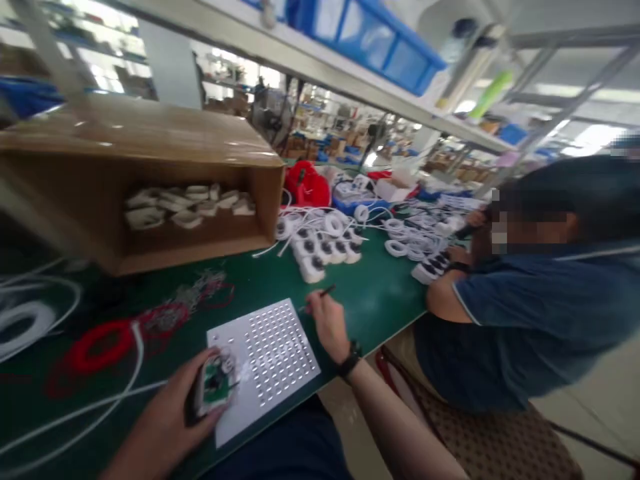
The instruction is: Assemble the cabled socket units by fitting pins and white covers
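My left hand (173,410) is closed around a small white part with a green circuit board (216,383), held at the near left corner of a white perforated plate (273,350). My right hand (327,320) rests at the plate's far right corner and pinches a thin dark tool (326,291) that points away over the green table (370,293). A black watch sits on my right wrist.
An open cardboard box (150,193) holding white parts lies on its side at the left. Red and white wires (105,340) lie in front of it. White round parts (325,250) and cable coils cover the table's far side. A person in blue (525,313) sits at the right.
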